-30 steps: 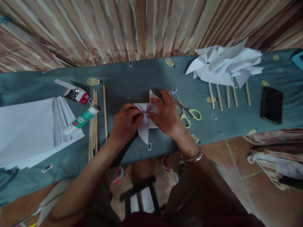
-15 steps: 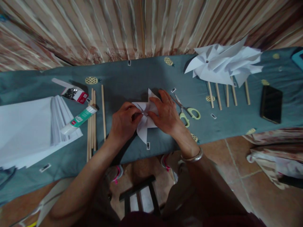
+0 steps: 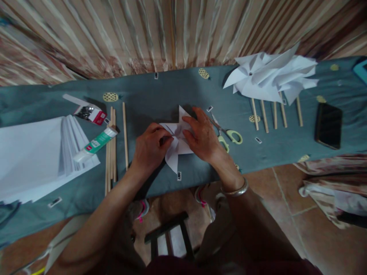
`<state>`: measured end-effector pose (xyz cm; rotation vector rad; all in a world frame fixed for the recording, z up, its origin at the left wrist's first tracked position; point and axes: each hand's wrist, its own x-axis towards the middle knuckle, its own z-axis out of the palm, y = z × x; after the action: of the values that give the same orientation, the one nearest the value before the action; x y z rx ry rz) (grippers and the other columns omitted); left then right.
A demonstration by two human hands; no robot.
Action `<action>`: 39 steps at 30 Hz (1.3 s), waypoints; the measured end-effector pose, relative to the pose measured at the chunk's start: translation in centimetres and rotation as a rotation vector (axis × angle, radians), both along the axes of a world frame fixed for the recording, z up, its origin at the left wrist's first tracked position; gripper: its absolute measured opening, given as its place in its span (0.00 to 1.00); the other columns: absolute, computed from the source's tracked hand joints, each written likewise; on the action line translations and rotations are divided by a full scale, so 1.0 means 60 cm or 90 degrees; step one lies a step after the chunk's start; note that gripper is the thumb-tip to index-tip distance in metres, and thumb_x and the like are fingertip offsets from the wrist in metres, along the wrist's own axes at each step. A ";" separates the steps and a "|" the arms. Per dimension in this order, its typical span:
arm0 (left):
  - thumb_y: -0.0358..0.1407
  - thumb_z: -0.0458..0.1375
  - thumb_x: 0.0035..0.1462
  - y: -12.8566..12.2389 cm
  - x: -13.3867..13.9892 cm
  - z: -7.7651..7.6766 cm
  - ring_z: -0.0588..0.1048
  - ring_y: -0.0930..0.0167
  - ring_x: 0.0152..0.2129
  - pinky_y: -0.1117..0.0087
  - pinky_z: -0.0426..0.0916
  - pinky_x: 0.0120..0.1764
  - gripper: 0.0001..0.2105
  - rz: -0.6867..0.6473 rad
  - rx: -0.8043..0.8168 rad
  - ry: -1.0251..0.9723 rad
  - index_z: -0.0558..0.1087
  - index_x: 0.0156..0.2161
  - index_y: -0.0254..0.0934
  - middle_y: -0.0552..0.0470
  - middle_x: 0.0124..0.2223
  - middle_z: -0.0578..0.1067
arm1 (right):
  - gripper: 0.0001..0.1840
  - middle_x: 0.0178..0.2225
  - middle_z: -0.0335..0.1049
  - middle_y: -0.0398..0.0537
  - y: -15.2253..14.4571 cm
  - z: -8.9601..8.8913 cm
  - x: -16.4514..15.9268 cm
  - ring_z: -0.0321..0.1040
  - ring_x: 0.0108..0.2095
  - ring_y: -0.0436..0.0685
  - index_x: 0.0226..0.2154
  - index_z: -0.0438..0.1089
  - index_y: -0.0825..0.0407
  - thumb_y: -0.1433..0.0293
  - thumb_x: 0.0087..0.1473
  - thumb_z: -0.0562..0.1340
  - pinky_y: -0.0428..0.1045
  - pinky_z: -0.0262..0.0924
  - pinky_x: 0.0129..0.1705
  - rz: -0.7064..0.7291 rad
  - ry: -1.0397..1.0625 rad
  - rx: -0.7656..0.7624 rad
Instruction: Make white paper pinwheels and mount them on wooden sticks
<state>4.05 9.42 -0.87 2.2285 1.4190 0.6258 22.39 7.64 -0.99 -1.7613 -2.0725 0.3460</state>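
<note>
White paper pinwheel (image 3: 185, 147) in the hands, seen from above: it lay over the blue-green tablecloth (image 3: 174, 89), directly before the person, with one pointed blade directed away from the body and another toward the table's near edge. The left hand (image 3: 150, 147) pinched it near the centre, thumb and index finger brought together on the paper. The right hand (image 3: 204, 136), loosely curled, rested against its right side with thumb and index finger parted; a silver bracelet (image 3: 239, 191) encircled the wrist. Scissors (image 3: 223, 131) with pale green handles lay just beside the right hand, which partly covered them.

Left: one wooden stick (image 3: 125, 133) lay alone, near a group of loose sticks (image 3: 110, 166). A green-and-white tube (image 3: 99, 141) rested across these and the corner of a stack of white paper (image 3: 28, 149). Above the tube, a small red-and-white box (image 3: 97, 116) stood open-flapped, its dark contents too small to identify.

Right: several completed pinwheels (image 3: 266, 89) overlapped in a pile, five of their sticks visible and pointing toward the near edge. A black phone (image 3: 328, 126) lay farther right. Behind the table hung a striped curtain (image 3: 155, 34).
</note>
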 end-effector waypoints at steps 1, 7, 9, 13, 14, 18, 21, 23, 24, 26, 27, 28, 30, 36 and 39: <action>0.36 0.58 0.57 0.000 0.000 0.000 0.75 0.69 0.33 0.67 0.71 0.38 0.06 0.001 0.001 0.002 0.77 0.33 0.38 0.50 0.38 0.75 | 0.22 0.65 0.54 0.60 0.000 0.000 -0.001 0.48 0.67 0.70 0.56 0.66 0.53 0.70 0.59 0.55 0.70 0.50 0.64 -0.003 0.002 -0.002; 0.35 0.58 0.57 -0.001 0.002 -0.002 0.75 0.69 0.33 0.67 0.70 0.37 0.06 0.007 0.007 0.003 0.76 0.33 0.38 0.50 0.39 0.74 | 0.24 0.66 0.53 0.61 -0.003 0.003 -0.010 0.46 0.68 0.70 0.57 0.66 0.55 0.69 0.58 0.58 0.69 0.50 0.64 -0.017 -0.003 -0.014; 0.35 0.57 0.57 -0.001 0.002 -0.003 0.75 0.69 0.33 0.68 0.70 0.37 0.06 0.004 0.006 0.001 0.76 0.33 0.39 0.51 0.39 0.74 | 0.24 0.66 0.53 0.60 -0.003 0.003 -0.013 0.46 0.68 0.71 0.56 0.66 0.54 0.69 0.57 0.58 0.70 0.50 0.64 -0.020 0.001 -0.011; 0.35 0.58 0.57 -0.002 0.004 -0.003 0.75 0.69 0.34 0.67 0.70 0.36 0.05 0.006 0.012 0.009 0.76 0.33 0.39 0.50 0.39 0.74 | 0.23 0.66 0.53 0.59 -0.005 0.004 -0.017 0.45 0.68 0.71 0.56 0.66 0.53 0.68 0.58 0.58 0.71 0.49 0.63 -0.027 0.000 -0.010; 0.35 0.58 0.57 -0.002 0.004 -0.002 0.75 0.68 0.34 0.67 0.70 0.36 0.05 0.007 0.011 0.012 0.76 0.34 0.39 0.50 0.40 0.74 | 0.23 0.66 0.53 0.60 -0.005 0.005 -0.019 0.45 0.68 0.71 0.56 0.66 0.53 0.68 0.58 0.58 0.70 0.49 0.63 -0.028 -0.004 -0.012; 0.35 0.57 0.58 -0.002 0.006 0.001 0.75 0.68 0.35 0.67 0.70 0.37 0.06 0.003 -0.002 0.016 0.76 0.34 0.38 0.49 0.40 0.74 | 0.24 0.66 0.53 0.64 -0.005 0.008 -0.022 0.45 0.68 0.70 0.56 0.65 0.57 0.67 0.59 0.58 0.68 0.49 0.64 -0.028 -0.018 -0.021; 0.35 0.56 0.58 -0.002 0.006 0.000 0.75 0.68 0.34 0.67 0.70 0.36 0.06 -0.003 0.008 0.024 0.76 0.34 0.39 0.50 0.40 0.75 | 0.24 0.66 0.53 0.62 -0.004 0.007 -0.022 0.44 0.68 0.70 0.57 0.65 0.55 0.67 0.58 0.59 0.69 0.48 0.65 -0.025 -0.024 -0.023; 0.35 0.57 0.58 -0.003 0.005 -0.001 0.75 0.69 0.32 0.68 0.70 0.35 0.06 -0.005 0.017 0.032 0.76 0.34 0.39 0.50 0.40 0.75 | 0.25 0.67 0.52 0.61 -0.003 0.006 -0.022 0.43 0.69 0.71 0.57 0.65 0.55 0.67 0.58 0.59 0.70 0.47 0.65 -0.024 -0.027 -0.024; 0.35 0.57 0.58 -0.003 0.005 -0.001 0.75 0.70 0.32 0.68 0.70 0.34 0.06 -0.005 0.018 0.035 0.76 0.34 0.39 0.50 0.40 0.75 | 0.25 0.67 0.52 0.61 -0.003 0.005 -0.022 0.43 0.69 0.71 0.57 0.65 0.54 0.67 0.58 0.60 0.70 0.47 0.64 -0.024 -0.026 -0.023; 0.35 0.57 0.58 -0.003 0.005 -0.001 0.75 0.70 0.32 0.68 0.70 0.34 0.06 -0.002 0.023 0.039 0.76 0.34 0.39 0.50 0.40 0.75 | 0.25 0.67 0.52 0.61 -0.003 0.004 -0.023 0.43 0.69 0.71 0.57 0.64 0.54 0.68 0.57 0.60 0.70 0.48 0.64 -0.025 -0.024 -0.017; 0.35 0.56 0.58 -0.003 0.005 -0.001 0.75 0.69 0.33 0.68 0.70 0.34 0.06 -0.002 0.024 0.040 0.76 0.34 0.39 0.50 0.40 0.75 | 0.24 0.67 0.52 0.61 -0.004 0.004 -0.024 0.43 0.69 0.71 0.57 0.65 0.54 0.68 0.58 0.60 0.70 0.48 0.64 -0.027 -0.023 -0.014; 0.35 0.56 0.58 -0.003 0.006 -0.001 0.75 0.69 0.33 0.68 0.70 0.35 0.06 -0.002 0.024 0.040 0.76 0.34 0.39 0.50 0.40 0.75 | 0.24 0.67 0.52 0.60 -0.004 0.003 -0.025 0.43 0.69 0.71 0.57 0.65 0.53 0.68 0.58 0.60 0.70 0.48 0.64 -0.030 -0.023 -0.012; 0.35 0.56 0.58 -0.003 0.006 -0.001 0.75 0.68 0.34 0.67 0.70 0.35 0.06 -0.003 0.019 0.039 0.76 0.34 0.39 0.49 0.40 0.75 | 0.25 0.67 0.52 0.61 -0.003 0.002 -0.026 0.43 0.69 0.71 0.57 0.64 0.53 0.67 0.57 0.60 0.69 0.48 0.64 -0.039 -0.029 -0.017; 0.38 0.59 0.59 -0.004 -0.002 0.004 0.76 0.68 0.34 0.67 0.71 0.37 0.06 0.010 0.030 -0.030 0.76 0.38 0.39 0.48 0.43 0.74 | 0.36 0.69 0.46 0.63 0.003 -0.010 -0.025 0.40 0.69 0.74 0.64 0.53 0.53 0.62 0.56 0.62 0.72 0.46 0.64 -0.094 -0.010 -0.019; 0.39 0.58 0.60 -0.008 -0.016 0.013 0.74 0.71 0.29 0.68 0.71 0.35 0.08 0.037 0.045 -0.061 0.76 0.39 0.38 0.47 0.44 0.75 | 0.43 0.69 0.42 0.67 0.006 -0.012 -0.027 0.39 0.69 0.75 0.67 0.45 0.54 0.62 0.55 0.63 0.73 0.45 0.63 -0.122 0.018 -0.017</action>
<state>3.10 8.95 -0.12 2.1856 1.4383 0.8027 20.78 8.02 -1.69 -1.9408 -1.8678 0.3419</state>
